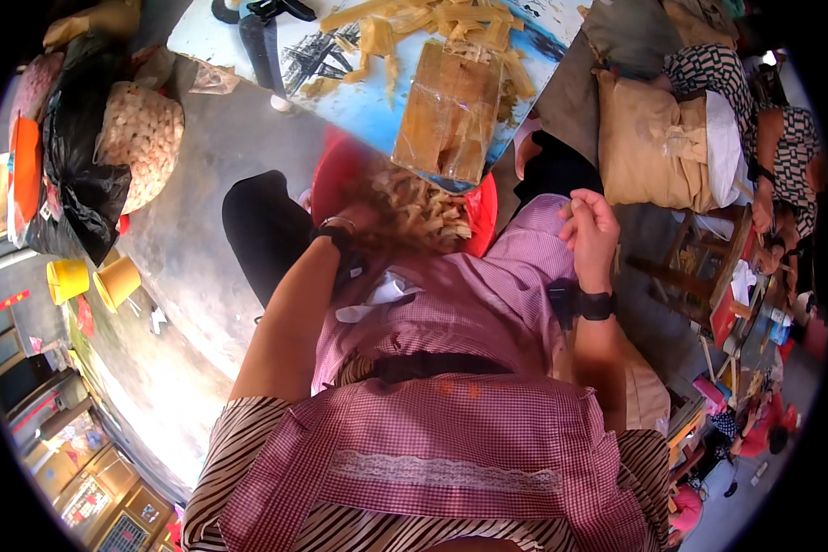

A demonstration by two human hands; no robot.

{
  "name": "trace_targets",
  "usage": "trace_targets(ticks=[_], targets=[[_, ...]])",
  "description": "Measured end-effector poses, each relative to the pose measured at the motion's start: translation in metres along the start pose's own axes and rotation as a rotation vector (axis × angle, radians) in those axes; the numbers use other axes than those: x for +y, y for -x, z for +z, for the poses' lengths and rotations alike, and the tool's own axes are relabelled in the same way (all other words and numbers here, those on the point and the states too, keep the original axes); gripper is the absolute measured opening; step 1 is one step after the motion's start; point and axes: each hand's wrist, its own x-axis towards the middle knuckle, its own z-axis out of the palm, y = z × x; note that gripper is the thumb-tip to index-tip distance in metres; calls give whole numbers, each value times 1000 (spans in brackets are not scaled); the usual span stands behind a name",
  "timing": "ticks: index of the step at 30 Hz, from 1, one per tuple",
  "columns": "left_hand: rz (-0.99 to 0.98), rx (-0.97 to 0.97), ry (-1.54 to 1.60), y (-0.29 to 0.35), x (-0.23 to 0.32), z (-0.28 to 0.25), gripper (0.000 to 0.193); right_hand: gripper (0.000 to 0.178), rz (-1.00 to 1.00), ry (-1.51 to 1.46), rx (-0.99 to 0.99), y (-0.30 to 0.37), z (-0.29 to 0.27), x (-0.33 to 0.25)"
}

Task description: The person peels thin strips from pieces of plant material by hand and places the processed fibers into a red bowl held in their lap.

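Note:
Between my knees stands a red basin (pixel 486 221) with many short tan-brown pieces (pixel 432 204) inside. My left hand (pixel 361 216) is over the basin's left side, smeared by motion, so its fingers cannot be made out. Above my right thigh, apart from the basin, my right hand (pixel 592 230) is raised with its fingers curled in. Whatever it may hold is too small to name. Just beyond the basin, a tan block wrapped in clear film (pixel 451 110) lies on the blue-and-white tabletop (pixel 363 120). Loose yellowish strips (pixel 377 39) are heaped behind it.
A dark-handled tool (pixel 260 51) lies at the table's left. Farther left are a black plastic bag (pixel 83 175), a bag of pale pieces (pixel 143 143) and yellow buckets (pixel 67 281). At right are a stuffed tan sack (pixel 653 138), a wooden stool (pixel 685 262) and other people.

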Motion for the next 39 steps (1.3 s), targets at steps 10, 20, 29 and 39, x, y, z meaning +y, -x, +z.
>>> trace_targets(ticks=[10, 20, 29, 39], targets=[[-685, -95, 913, -18, 63, -89, 18, 13, -27, -41, 32, -3, 5, 1], [-134, -50, 887, -4, 30, -88, 39, 12, -32, -36, 3, -2, 13, 2], [-776, 32, 4, -8, 36, -33, 36, 13, -33, -42, 30, 2, 10, -1], [-271, -125, -177, 1, 70, -72, 22, 11, -53, -75, 33, -1, 5, 6]])
